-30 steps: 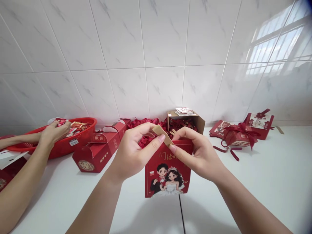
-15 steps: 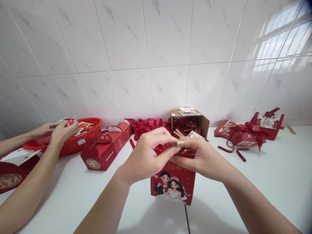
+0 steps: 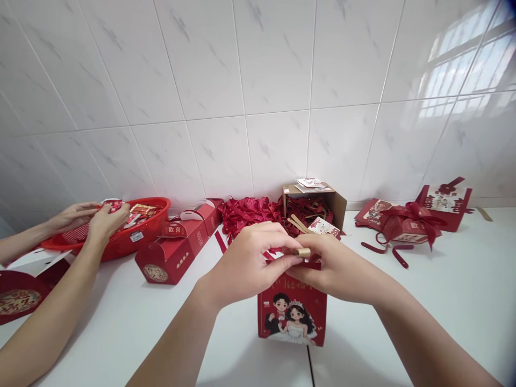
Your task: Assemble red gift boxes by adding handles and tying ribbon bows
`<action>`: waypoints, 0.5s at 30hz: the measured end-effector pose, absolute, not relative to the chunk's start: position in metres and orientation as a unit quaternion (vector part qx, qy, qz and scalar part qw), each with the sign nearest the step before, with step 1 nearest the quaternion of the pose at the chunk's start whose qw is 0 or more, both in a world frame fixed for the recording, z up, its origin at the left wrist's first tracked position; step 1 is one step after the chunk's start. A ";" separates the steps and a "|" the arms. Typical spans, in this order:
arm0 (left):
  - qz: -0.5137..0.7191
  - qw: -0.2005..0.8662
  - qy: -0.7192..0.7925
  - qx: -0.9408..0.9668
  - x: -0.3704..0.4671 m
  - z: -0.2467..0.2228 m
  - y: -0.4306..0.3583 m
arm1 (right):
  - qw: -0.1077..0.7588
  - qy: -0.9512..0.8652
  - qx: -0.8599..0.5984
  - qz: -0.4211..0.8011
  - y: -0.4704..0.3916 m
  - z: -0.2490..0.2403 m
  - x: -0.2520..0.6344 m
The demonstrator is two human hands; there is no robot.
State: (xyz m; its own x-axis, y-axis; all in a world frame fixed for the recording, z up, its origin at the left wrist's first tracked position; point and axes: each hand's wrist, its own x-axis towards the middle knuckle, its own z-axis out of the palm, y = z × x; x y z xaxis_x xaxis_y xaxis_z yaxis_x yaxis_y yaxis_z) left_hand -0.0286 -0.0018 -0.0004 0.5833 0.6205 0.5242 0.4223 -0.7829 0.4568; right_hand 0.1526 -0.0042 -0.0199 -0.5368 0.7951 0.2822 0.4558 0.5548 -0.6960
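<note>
A red gift box (image 3: 294,317) printed with a cartoon bride and groom stands upright in front of me. Both hands meet at its top edge. A short gold strap (image 3: 303,252), curled over, is pinched there between the fingertips. My left hand (image 3: 253,258) is closed, thumb and forefinger on the strap. From the other side, my right hand (image 3: 338,263) closes on the same strap, its thumb near the box top. The fingers hide most of the strap and the box's upper rim.
Left, another person's hands (image 3: 108,217) hold a red wrapped item over a red basket (image 3: 121,243) of sweets. Red boxes (image 3: 169,263) stand beside it. Behind lie red ribbons (image 3: 250,215) and an open carton (image 3: 339,209) of straps. A bow-tied box (image 3: 409,228) sits right.
The box and both my hands have shifted slightly right and down in view. The gold strap stays pinched between them. The other person's hands have barely moved.
</note>
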 end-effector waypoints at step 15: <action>0.518 0.035 0.407 0.752 -0.054 0.018 0.000 | 0.380 -0.665 -0.625 0.152 0.044 -0.021 0.218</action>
